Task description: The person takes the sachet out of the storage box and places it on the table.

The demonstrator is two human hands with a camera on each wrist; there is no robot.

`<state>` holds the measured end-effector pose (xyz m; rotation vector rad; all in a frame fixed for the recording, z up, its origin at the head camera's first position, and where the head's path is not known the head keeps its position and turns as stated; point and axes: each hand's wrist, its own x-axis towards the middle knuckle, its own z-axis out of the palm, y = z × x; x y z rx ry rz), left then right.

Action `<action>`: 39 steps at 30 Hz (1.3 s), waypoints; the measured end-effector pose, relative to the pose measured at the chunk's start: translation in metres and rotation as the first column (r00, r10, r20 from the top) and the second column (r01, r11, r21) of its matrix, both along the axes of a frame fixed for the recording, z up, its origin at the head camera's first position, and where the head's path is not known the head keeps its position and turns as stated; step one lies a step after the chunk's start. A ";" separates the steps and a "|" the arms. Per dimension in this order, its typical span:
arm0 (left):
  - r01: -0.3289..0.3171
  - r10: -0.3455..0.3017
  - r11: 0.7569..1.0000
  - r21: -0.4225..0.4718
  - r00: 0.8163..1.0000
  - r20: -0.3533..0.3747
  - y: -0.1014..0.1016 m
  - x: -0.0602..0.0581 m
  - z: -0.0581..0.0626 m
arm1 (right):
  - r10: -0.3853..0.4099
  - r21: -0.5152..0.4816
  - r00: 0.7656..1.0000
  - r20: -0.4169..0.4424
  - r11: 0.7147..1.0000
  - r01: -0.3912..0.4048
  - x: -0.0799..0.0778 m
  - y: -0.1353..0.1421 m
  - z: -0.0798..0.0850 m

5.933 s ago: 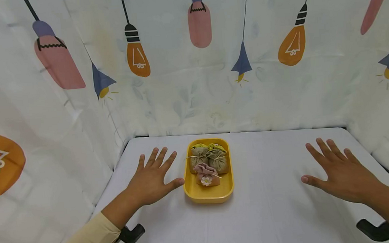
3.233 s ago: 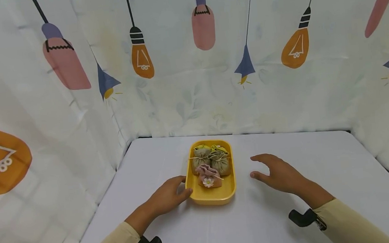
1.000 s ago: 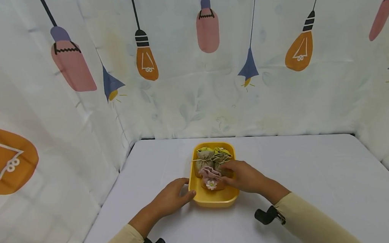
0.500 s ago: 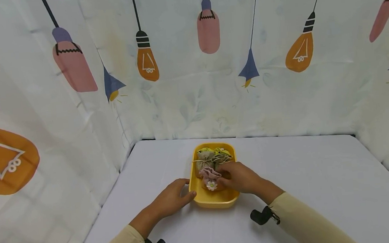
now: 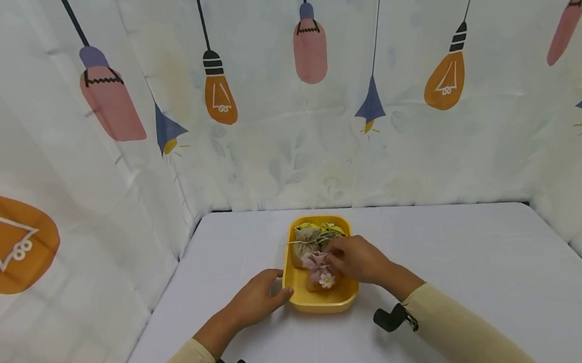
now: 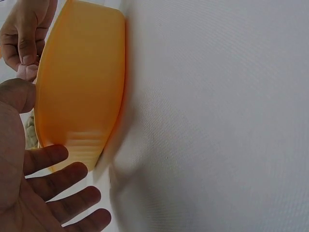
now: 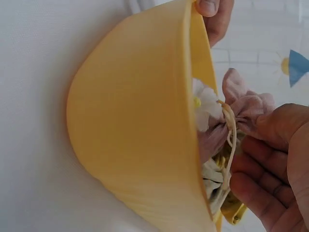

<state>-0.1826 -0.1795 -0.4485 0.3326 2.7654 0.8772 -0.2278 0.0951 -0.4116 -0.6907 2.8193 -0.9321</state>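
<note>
A yellow tray (image 5: 300, 301) on the white table holds small drawstring pouches. My right hand (image 5: 361, 260) pinches the gathered top of the pink pouch (image 5: 317, 277), which has a white flower and a cord. In the right wrist view, the thumb presses on the ruffled pink cloth (image 7: 248, 108). Behind it, a grey-green pouch (image 5: 306, 240) stands at the tray's far left; another beside it is partly hidden by my right hand. My left hand (image 5: 256, 297) rests at the tray's left side, its thumb at the rim and the other fingers straight and spread along the outside wall.
White cloth (image 5: 458, 282) covers the table, whose far edge meets a hanging curtain (image 5: 277, 142) printed with lamps and bulbs. More curtain closes off the left and right sides. A black wrist mount (image 5: 391, 318) sits below each hand.
Both hands have come in from the sides to the tray. Most recently, my right hand has taken hold of the pink pouch, which has shifted slightly right and towards me.
</note>
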 end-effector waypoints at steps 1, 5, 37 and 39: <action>0.000 0.000 1.000 0.003 1.000 0.000 0.000 0.000 0.000 | -0.001 -0.006 1.000 0.008 1.000 0.001 0.001 0.001 0.002; 0.002 -0.002 1.000 0.001 1.000 -0.004 0.000 0.001 0.000 | -0.005 -0.026 1.000 0.015 1.000 0.006 0.002 0.005 0.009; 0.003 -0.003 1.000 0.000 1.000 0.003 0.000 0.000 0.001 | -0.058 -0.058 0.978 -0.199 0.997 0.047 -0.001 0.070 0.058; 0.003 -0.003 1.000 0.000 1.000 0.003 0.000 0.000 0.002 | -0.077 -0.048 0.977 -0.200 0.996 0.069 0.000 0.078 0.057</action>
